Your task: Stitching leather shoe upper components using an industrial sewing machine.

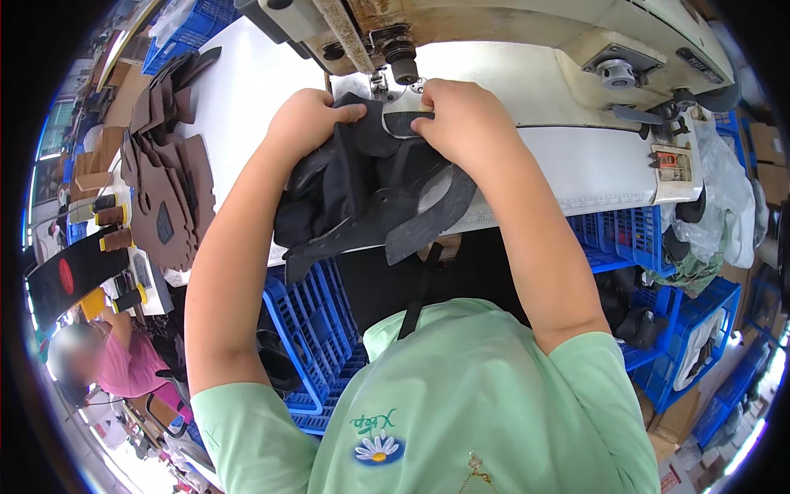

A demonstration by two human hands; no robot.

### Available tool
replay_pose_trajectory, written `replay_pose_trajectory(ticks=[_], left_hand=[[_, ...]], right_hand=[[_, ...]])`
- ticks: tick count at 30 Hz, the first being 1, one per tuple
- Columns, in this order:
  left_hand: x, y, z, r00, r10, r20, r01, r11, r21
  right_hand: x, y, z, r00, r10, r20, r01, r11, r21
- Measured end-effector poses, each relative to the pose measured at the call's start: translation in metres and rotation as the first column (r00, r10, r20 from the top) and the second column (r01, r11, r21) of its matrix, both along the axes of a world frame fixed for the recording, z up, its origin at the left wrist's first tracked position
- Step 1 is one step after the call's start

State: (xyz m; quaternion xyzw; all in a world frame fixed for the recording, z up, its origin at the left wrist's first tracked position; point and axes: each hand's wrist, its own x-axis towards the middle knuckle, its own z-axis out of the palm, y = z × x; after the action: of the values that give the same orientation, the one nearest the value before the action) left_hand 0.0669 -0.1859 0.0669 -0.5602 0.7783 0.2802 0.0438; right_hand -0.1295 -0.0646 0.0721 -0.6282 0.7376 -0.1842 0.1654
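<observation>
Left grip (311,122): pinching black fabric pieces (352,185), overhanging near edge of white counter (547,169).
Right grip (462,119): pinching their far end.
Silver presser foot (378,84): keep layers flat, grips clear.

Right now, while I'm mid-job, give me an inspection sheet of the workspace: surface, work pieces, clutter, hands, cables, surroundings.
Surface: white sewing table, bare on much of the right side.
Work pieces: black fabric pieces, bunched in front of the sewing machine, partly hanging over the near edge.
Clutter: brown cut pieces piled at the left; brown and black thread spools beyond them.
Left hand: gripping the black fabric.
Right hand: pinching an edge of it, close to the presser foot.
Cables: nothing seen around the machine.
Surroundings: blue crates below and right; clear plastic bags at right; a person in pink at lower left.
</observation>
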Motion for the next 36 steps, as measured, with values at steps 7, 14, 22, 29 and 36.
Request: replay_pose_trajectory(ticks=[7, 14, 22, 29, 36], left_hand=[[-0.006, -0.009, -0.002, 1.000, 0.024, 0.007, -0.024, 0.999, -0.029], [-0.003, -0.011, -0.007, 0.999, 0.033, 0.003, -0.033, 0.999, -0.015], [-0.004, -0.012, -0.007, 0.999, 0.003, 0.051, 0.000, 0.999, -0.052], [-0.004, -0.012, -0.006, 0.999, 0.009, 0.030, -0.008, 1.000, -0.028], [-0.004, -0.015, -0.009, 0.999, -0.006, 0.038, 0.007, 1.000, -0.021]], right_hand=[[-0.020, -0.023, 0.014, 0.989, 0.038, 0.146, -0.043, 0.999, 0.030], [0.007, -0.010, -0.016, 0.996, 0.001, -0.089, -0.002, 1.000, -0.009], [0.006, -0.019, -0.020, 0.991, 0.088, -0.103, -0.095, 0.993, -0.069], [0.003, -0.032, -0.006, 0.943, 0.206, -0.261, -0.221, 0.975, -0.026], [-0.007, -0.052, -0.004, 0.997, 0.079, -0.015, -0.077, 0.989, 0.130]])
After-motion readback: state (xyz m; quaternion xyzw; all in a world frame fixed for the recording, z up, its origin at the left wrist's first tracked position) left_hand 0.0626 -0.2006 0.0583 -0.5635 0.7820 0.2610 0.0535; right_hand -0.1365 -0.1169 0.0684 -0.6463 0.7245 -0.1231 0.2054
